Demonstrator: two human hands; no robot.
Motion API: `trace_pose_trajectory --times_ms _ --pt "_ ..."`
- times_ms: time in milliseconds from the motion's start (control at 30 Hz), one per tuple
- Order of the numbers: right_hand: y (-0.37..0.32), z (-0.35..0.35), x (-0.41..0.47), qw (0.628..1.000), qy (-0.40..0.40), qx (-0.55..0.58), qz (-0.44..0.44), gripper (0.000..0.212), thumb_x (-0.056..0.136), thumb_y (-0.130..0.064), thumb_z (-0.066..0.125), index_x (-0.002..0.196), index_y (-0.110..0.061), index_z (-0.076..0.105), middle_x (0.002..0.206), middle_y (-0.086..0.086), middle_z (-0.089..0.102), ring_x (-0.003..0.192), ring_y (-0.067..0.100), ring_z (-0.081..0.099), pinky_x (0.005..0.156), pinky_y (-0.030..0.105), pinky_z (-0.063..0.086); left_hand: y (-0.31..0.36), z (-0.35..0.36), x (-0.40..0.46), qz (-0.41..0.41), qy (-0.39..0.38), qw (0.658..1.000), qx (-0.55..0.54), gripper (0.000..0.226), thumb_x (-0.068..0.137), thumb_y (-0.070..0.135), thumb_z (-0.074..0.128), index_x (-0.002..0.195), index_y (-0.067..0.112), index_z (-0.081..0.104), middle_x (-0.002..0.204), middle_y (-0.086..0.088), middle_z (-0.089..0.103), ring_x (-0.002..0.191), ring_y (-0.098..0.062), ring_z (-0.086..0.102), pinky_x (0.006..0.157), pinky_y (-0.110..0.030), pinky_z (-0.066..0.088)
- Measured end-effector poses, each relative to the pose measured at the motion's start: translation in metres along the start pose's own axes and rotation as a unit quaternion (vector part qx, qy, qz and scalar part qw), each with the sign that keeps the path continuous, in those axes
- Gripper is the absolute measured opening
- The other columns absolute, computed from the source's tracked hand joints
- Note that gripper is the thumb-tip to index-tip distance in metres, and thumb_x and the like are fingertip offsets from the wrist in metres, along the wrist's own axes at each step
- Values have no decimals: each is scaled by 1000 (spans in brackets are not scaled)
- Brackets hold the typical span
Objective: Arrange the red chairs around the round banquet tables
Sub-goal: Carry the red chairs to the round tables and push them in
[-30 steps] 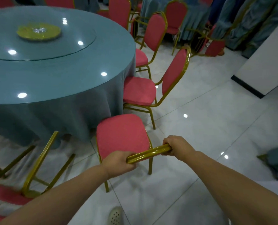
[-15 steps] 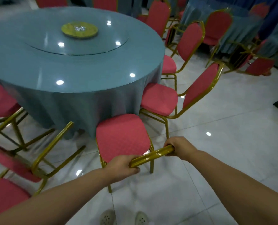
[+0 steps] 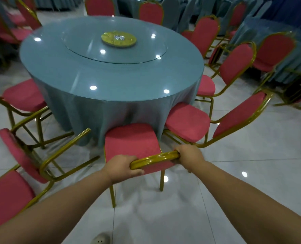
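Note:
A red chair (image 3: 131, 143) with a gold frame stands in front of me, its seat touching the drape of the round blue-clothed banquet table (image 3: 111, 80). My left hand (image 3: 122, 166) grips the left end of its gold top rail. My right hand (image 3: 190, 154) grips the right end of the same rail. Another red chair (image 3: 188, 123) sits close on the right with its seat against the cloth. A further red chair (image 3: 234, 64) stands beyond it along the table's right side.
To the left, a red chair (image 3: 24, 97) faces the table and a stack of red chairs (image 3: 19, 155) leans at the lower left. A glass turntable with a yellow disc (image 3: 119, 38) tops the table. More chairs and draped tables (image 3: 269, 32) crowd the back right. White tile floor (image 3: 252, 147) opens right.
The view has swung left and up, so the whole table is now centred. The chair I hold sits closer to the table drape, and both hands keep their grip on the rail.

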State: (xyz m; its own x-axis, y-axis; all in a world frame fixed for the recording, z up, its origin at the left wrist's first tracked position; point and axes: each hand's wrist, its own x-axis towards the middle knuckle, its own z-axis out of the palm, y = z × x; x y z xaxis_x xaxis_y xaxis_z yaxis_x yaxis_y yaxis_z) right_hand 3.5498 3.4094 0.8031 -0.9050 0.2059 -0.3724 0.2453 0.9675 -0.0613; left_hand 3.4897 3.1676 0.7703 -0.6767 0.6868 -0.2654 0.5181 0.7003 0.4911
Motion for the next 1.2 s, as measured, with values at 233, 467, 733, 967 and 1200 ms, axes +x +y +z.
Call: trace_pose_trajectory --times_ms 233,467,733,967,1200 --pt "-30 1 23 986 133 42 -89 39 76 -3 59 107 -25 66 103 0 66 99 24 58 85 35 44 -1 -12 32 -73 -12 996 41 39 82 64 54 98 28 56 87 6 62 85 -17 60 72 -31 48" --pt "-31 5 21 983 147 88 -59 23 71 0 58 86 -15 67 87 4 64 86 24 56 75 32 41 5 -5 23 -129 26 991 -26 37 78 62 61 91 29 49 80 8 59 77 -13 59 69 -34 53" --pt "-38 10 4 983 171 58 -38 24 74 1 57 91 -17 60 91 3 62 90 23 56 77 31 38 -12 -6 -24 -119 5 982 -147 38 76 37 72 106 24 53 99 1 61 88 -14 61 81 -40 55" --pt "-120 7 -26 979 173 -17 -107 40 78 -18 59 118 -25 55 112 -5 58 110 19 50 101 32 29 -65 -14 -128 -194 35 964 -181 62 87 33 64 142 24 37 140 2 45 125 -16 47 100 -30 42" --pt "-310 8 -65 960 144 -11 -241 38 89 -23 55 126 -25 49 123 -3 54 116 19 46 98 32 32 -178 -33 -278 -254 54 940 -219 39 90 38 59 125 21 55 119 2 59 101 -10 55 86 -23 46"
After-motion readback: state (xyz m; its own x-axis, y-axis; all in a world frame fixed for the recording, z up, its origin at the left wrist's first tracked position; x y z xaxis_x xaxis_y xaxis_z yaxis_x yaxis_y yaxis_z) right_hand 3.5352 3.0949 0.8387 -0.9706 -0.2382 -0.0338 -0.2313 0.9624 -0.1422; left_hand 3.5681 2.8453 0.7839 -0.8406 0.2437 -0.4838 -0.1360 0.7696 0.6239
